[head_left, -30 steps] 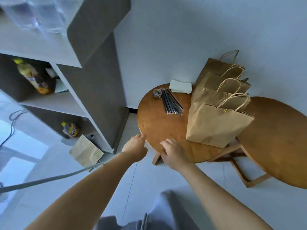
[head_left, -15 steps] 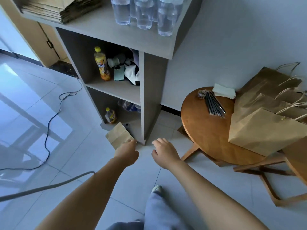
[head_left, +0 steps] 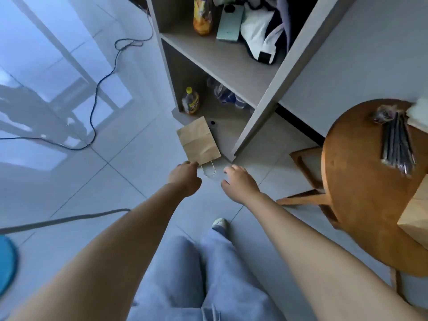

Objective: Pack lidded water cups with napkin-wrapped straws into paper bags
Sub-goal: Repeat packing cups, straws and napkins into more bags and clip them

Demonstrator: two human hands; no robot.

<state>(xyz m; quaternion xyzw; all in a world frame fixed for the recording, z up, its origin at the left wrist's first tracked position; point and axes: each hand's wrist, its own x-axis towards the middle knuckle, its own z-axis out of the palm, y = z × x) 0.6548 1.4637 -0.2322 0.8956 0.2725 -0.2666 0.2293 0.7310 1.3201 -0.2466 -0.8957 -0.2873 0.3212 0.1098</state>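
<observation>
Pale floor tiles (head_left: 69,181) fill most of the view, with a grey shelf unit (head_left: 231,66) standing against the wall and a round wooden table (head_left: 361,205) to its right. One flat paper bag (head_left: 198,141) lies on the floor at the foot of the shelf unit, handle toward the person. Dark straws (head_left: 397,147) lie bundled on the table. Left hand (head_left: 185,179), fingers loosely curled, is at the bag's near corner, holding nothing. Right hand (head_left: 239,181) hovers near the handle, fingers relaxed.

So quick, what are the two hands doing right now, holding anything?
Left hand: fingers curled, reaching at the corner of the paper bag on the floor; a grip cannot be told.
Right hand: open, fingers relaxed, holding nothing.
</observation>
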